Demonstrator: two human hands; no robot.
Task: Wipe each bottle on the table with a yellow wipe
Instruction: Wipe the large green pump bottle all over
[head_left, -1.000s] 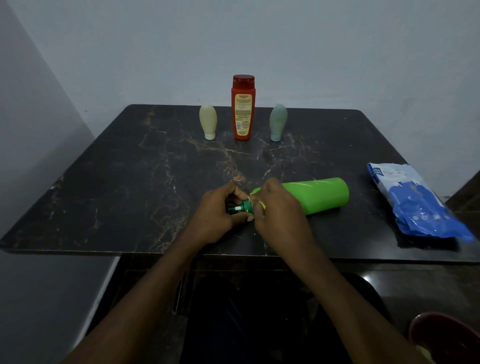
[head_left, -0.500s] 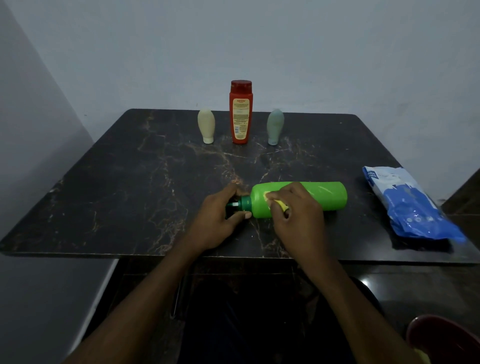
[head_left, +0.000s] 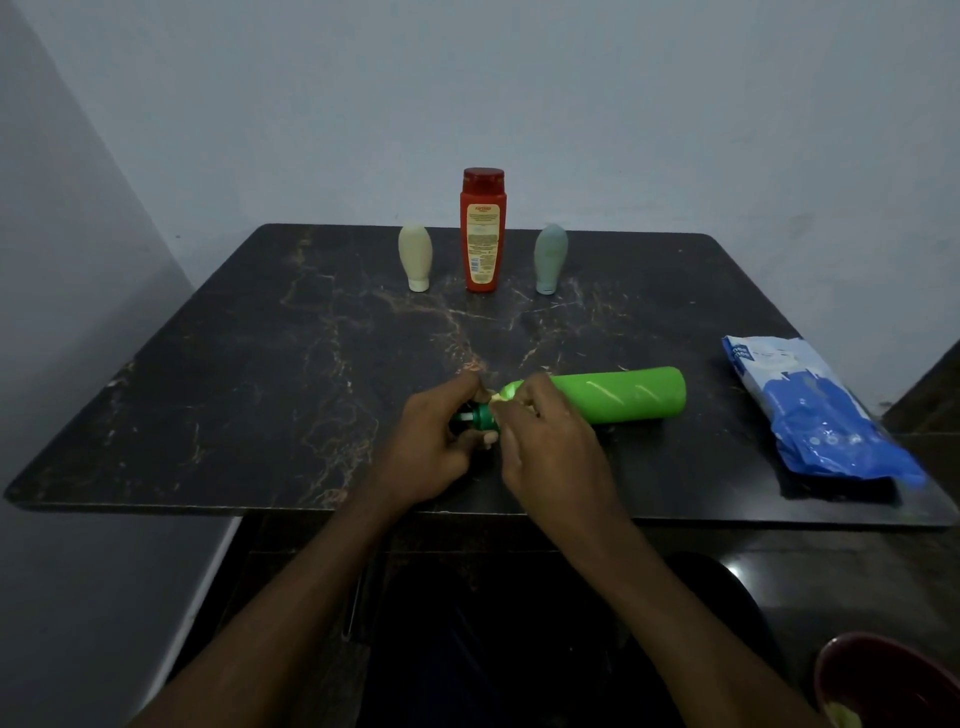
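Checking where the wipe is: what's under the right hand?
A bit of yellow wipe shows at the right hand's fingertips, pressed on the green bottle near its neck. The rest of the wipe and that part of the bottle are covered.

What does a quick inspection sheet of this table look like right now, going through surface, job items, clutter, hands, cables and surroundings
Surface: dark marble-pattern table, dry, veined.
Job's things: green plastic pump bottle lying on its side near the front edge; small yellow wipe pressed at its shoulder; tall red plastic bottle, cream squeeze bottle and pale teal squeeze bottle upright in a row at the back.
Clutter: blue and white plastic wipes packet lying flat at the right edge.
Hands: left hand grips the pump end; right hand holds the wipe on the bottle.
Cables: nothing seen.
Surroundings: plain grey wall; dark red bowl at lower right, below table level.
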